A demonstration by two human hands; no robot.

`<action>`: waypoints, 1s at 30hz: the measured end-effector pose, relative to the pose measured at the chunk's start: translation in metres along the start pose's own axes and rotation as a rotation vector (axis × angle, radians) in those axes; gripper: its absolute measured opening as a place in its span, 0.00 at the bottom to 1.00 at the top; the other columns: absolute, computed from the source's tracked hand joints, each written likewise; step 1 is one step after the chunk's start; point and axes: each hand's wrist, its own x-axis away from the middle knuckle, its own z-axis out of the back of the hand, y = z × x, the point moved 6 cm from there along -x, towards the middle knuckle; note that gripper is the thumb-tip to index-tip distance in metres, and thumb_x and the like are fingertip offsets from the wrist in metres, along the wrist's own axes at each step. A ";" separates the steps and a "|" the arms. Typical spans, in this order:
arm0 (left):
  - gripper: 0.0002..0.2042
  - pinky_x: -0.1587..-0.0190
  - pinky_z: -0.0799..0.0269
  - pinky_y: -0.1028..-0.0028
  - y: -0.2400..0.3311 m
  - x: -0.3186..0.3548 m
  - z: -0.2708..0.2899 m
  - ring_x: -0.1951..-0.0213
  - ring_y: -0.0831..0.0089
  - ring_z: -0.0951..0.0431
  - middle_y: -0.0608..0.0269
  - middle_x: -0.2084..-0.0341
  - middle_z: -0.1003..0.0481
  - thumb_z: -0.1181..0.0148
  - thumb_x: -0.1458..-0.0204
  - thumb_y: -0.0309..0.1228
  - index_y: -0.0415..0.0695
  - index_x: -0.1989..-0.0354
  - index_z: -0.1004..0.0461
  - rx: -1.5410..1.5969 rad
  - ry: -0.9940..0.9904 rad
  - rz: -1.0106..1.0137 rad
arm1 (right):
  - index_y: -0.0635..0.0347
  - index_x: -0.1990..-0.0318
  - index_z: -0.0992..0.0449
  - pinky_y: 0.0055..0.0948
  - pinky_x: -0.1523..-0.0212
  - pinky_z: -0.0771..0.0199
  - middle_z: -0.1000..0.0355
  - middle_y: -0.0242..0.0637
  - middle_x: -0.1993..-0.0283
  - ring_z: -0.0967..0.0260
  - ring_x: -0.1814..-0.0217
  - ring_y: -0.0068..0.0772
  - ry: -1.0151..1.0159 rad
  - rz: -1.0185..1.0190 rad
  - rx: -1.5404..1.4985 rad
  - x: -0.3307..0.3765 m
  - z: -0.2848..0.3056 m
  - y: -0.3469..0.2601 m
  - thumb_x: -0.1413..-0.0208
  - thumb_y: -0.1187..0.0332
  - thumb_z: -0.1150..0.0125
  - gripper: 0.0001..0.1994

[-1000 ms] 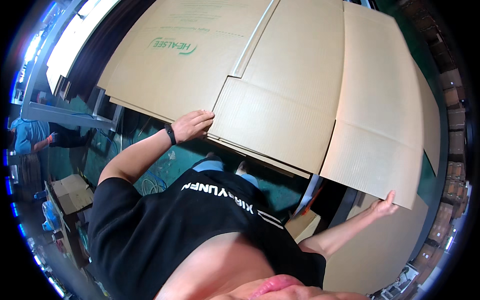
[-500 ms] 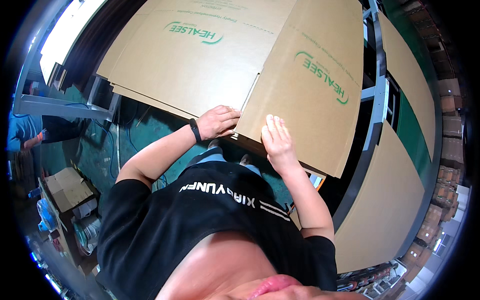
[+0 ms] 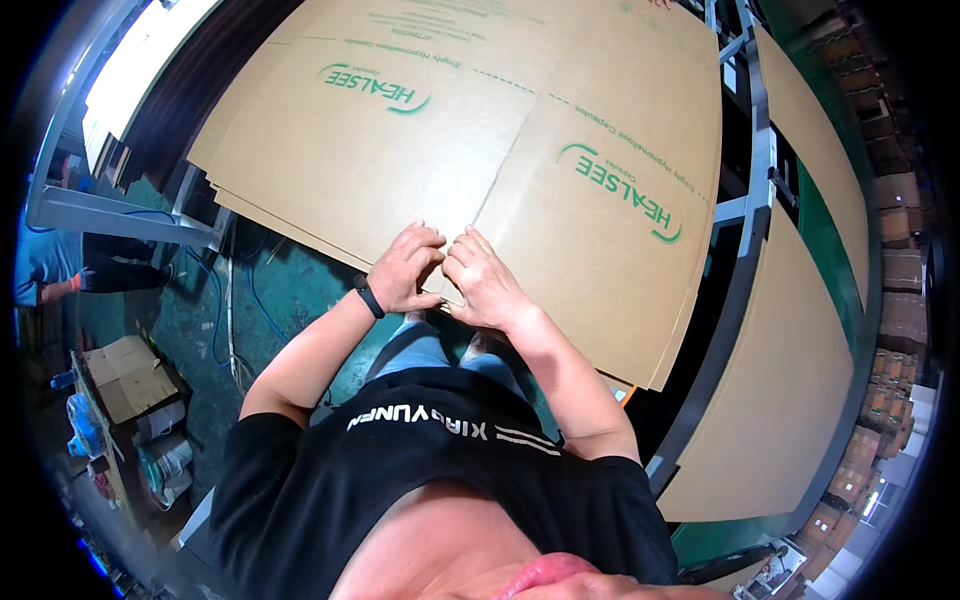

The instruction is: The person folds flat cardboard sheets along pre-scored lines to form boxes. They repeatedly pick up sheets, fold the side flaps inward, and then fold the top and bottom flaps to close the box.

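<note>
A large brown cardboard sheet (image 3: 590,300) with green print lies in front of me, on top of other sheets whose edges show at the left. A slit runs up from its near edge, between two panels. My left hand (image 3: 404,270) pinches the near edge just left of the slit, fingers bent on top and thumb at the rim. Close beside it, my right hand (image 3: 485,280) grips the edge at the slit with curled fingers. The hands almost touch. What lies under the fingertips is partly hidden.
A grey metal frame (image 3: 130,215) stands at the left. Along the right runs a dark rail (image 3: 745,270), with more cardboard sheets (image 3: 770,390) beyond it. A person (image 3: 60,270) is at the far left. Below is a cluttered bench with an opened carton (image 3: 130,378). Blue cables lie on the green floor.
My right hand has moved left, from lying flat on the right panel to gripping beside my left hand. The gap between the two panels has narrowed. The right panel's print has shifted left.
</note>
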 end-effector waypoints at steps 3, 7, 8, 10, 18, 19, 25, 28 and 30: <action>0.35 0.36 0.45 0.49 -0.010 -0.001 -0.013 0.42 0.46 0.34 0.44 0.46 0.33 0.38 0.56 0.57 0.38 0.50 0.32 0.005 -0.042 0.062 | 0.64 0.64 0.28 0.48 0.29 0.50 0.32 0.46 0.56 0.37 0.43 0.49 0.069 -0.004 -0.038 0.008 0.002 0.009 0.73 0.71 0.28 0.22; 0.37 0.34 0.48 0.49 -0.011 0.006 -0.015 0.40 0.46 0.36 0.44 0.43 0.34 0.39 0.57 0.59 0.39 0.47 0.31 -0.001 -0.101 0.095 | 0.63 0.68 0.30 0.50 0.30 0.47 0.33 0.44 0.59 0.36 0.46 0.48 0.199 0.078 -0.110 0.002 0.025 -0.011 0.75 0.71 0.30 0.21; 0.37 0.34 0.49 0.48 -0.011 0.011 -0.018 0.39 0.46 0.36 0.44 0.43 0.34 0.40 0.57 0.59 0.40 0.47 0.31 -0.071 -0.141 0.079 | 0.63 0.68 0.30 0.50 0.30 0.47 0.33 0.44 0.59 0.36 0.46 0.48 0.227 0.121 -0.138 0.001 0.039 -0.020 0.76 0.71 0.31 0.21; 0.38 0.34 0.50 0.47 -0.019 0.021 -0.024 0.38 0.46 0.37 0.45 0.42 0.35 0.41 0.57 0.61 0.42 0.45 0.31 -0.052 -0.255 0.132 | 0.63 0.68 0.30 0.48 0.30 0.47 0.33 0.43 0.59 0.36 0.46 0.47 0.272 0.144 -0.164 0.007 0.054 -0.025 0.76 0.70 0.30 0.21; 0.43 0.33 0.51 0.46 -0.001 -0.008 -0.017 0.36 0.47 0.40 0.47 0.40 0.36 0.49 0.55 0.67 0.38 0.43 0.34 -0.201 -0.154 0.137 | 0.64 0.64 0.24 0.41 0.29 0.49 0.29 0.41 0.57 0.35 0.44 0.41 0.162 0.070 0.037 0.009 0.007 0.012 0.75 0.65 0.29 0.23; 0.43 0.33 0.51 0.46 0.000 -0.008 -0.017 0.37 0.46 0.40 0.45 0.40 0.36 0.49 0.55 0.67 0.38 0.43 0.34 -0.207 -0.168 0.142 | 0.64 0.64 0.24 0.39 0.30 0.48 0.28 0.43 0.56 0.35 0.44 0.41 0.160 0.067 0.045 0.009 0.004 0.013 0.76 0.65 0.28 0.24; 0.43 0.34 0.50 0.46 -0.003 -0.005 -0.016 0.37 0.45 0.40 0.43 0.41 0.37 0.50 0.54 0.66 0.36 0.44 0.34 -0.217 -0.160 0.116 | 0.64 0.66 0.24 0.39 0.35 0.41 0.29 0.44 0.58 0.34 0.48 0.43 0.127 0.084 -0.001 0.000 0.006 0.017 0.78 0.68 0.29 0.23; 0.43 0.34 0.50 0.46 -0.001 -0.008 -0.015 0.37 0.45 0.41 0.43 0.41 0.37 0.50 0.54 0.67 0.36 0.44 0.34 -0.200 -0.151 0.114 | 0.63 0.67 0.25 0.37 0.41 0.37 0.29 0.44 0.60 0.34 0.50 0.45 0.136 0.088 -0.076 -0.003 0.012 0.018 0.79 0.71 0.31 0.22; 0.43 0.34 0.50 0.47 -0.002 -0.005 -0.015 0.37 0.45 0.41 0.43 0.41 0.37 0.50 0.54 0.67 0.36 0.45 0.33 -0.207 -0.137 0.107 | 0.63 0.67 0.25 0.37 0.41 0.37 0.29 0.44 0.60 0.34 0.51 0.45 0.148 0.101 -0.075 -0.003 0.011 0.017 0.79 0.72 0.31 0.22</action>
